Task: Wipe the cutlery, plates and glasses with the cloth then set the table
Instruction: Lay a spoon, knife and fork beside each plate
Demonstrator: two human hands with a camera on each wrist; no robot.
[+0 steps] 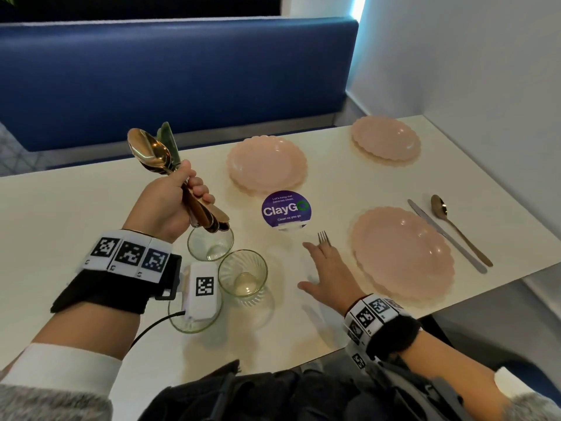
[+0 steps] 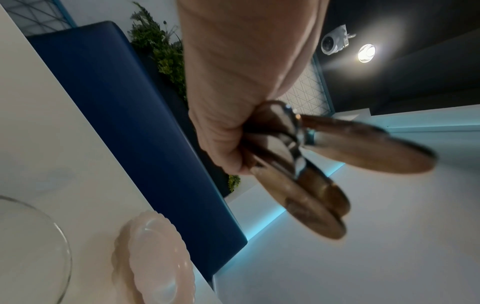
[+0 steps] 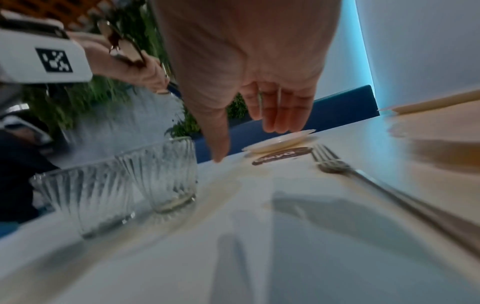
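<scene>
White table (image 1: 91, 208): fork (image 1: 324, 238) under right hand (image 1: 326, 268); left hand (image 1: 170, 202) grips cutlery bundle (image 1: 151, 153).

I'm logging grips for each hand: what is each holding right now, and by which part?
The left hand grips a bundle of cutlery around the handles, spoon bowls up. The right hand holds nothing; its fingers lie spread over the fork.

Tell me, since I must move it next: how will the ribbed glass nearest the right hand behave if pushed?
The ribbed glass stands upright, wider than tall, so it would probably slide on the smooth table rather than tip. It looks empty, likely light, and breakable.
</scene>
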